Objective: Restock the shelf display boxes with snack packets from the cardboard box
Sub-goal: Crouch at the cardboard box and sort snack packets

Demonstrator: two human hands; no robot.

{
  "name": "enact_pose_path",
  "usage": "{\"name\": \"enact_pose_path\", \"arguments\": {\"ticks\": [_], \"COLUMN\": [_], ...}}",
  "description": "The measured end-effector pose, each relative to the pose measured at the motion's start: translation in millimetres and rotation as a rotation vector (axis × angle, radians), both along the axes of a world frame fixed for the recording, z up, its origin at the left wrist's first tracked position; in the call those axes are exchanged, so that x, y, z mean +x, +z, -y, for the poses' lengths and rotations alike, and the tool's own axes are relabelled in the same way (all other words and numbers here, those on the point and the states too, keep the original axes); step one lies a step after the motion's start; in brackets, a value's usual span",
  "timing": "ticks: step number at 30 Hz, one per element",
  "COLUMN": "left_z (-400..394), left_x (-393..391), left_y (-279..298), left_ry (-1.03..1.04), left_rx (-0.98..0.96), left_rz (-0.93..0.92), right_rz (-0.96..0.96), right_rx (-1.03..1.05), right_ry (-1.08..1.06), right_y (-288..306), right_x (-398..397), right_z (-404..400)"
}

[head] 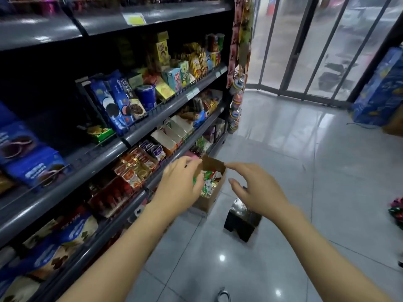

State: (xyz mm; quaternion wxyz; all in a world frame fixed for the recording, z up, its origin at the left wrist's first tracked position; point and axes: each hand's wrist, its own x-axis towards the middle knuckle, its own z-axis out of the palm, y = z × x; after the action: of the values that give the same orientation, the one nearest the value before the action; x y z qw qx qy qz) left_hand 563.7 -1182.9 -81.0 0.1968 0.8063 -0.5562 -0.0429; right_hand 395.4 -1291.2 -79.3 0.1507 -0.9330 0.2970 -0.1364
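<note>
A brown cardboard box (212, 166) stands open on the floor against the shelf foot, filled with green, red and gold snack packets (210, 182). My left hand (182, 184) reaches over the box's left side, fingers loosely bent, and covers part of the packets; whether it holds one is hidden. My right hand (255, 188) hovers to the right of the box, fingers spread and relaxed, holding nothing. Several white and orange display boxes (172, 134) stand in a row on the shelf above the box; those nearest look empty inside.
Grey shelves (122, 149) on the left carry biscuit packs and red snack boxes (130, 171). A small black stool (241, 219) stands on the tiled floor right of the cardboard box. Blue cartons (379, 90) lean at the far right. Glass doors close the back.
</note>
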Motion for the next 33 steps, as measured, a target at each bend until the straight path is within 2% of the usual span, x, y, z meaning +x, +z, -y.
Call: {"name": "enact_pose_path", "arguments": {"ticks": [6, 13, 27, 33], "left_z": [93, 170, 357, 408], "left_x": [50, 104, 280, 322], "left_y": [3, -4, -41, -48], "left_ry": [0.059, 0.110, -0.015, -0.075], "left_rx": [-0.009, 0.028, 0.095, 0.101], "left_rz": [-0.011, -0.059, -0.004, -0.070], "right_rz": [0.021, -0.002, -0.002, -0.041], "right_rx": [0.026, 0.047, 0.084, 0.088], "right_ry": [0.057, 0.089, -0.044, -0.083], "right_y": [10, -1, -33, -40], "right_x": [55, 117, 277, 319], "right_z": [104, 187, 350, 392]}}
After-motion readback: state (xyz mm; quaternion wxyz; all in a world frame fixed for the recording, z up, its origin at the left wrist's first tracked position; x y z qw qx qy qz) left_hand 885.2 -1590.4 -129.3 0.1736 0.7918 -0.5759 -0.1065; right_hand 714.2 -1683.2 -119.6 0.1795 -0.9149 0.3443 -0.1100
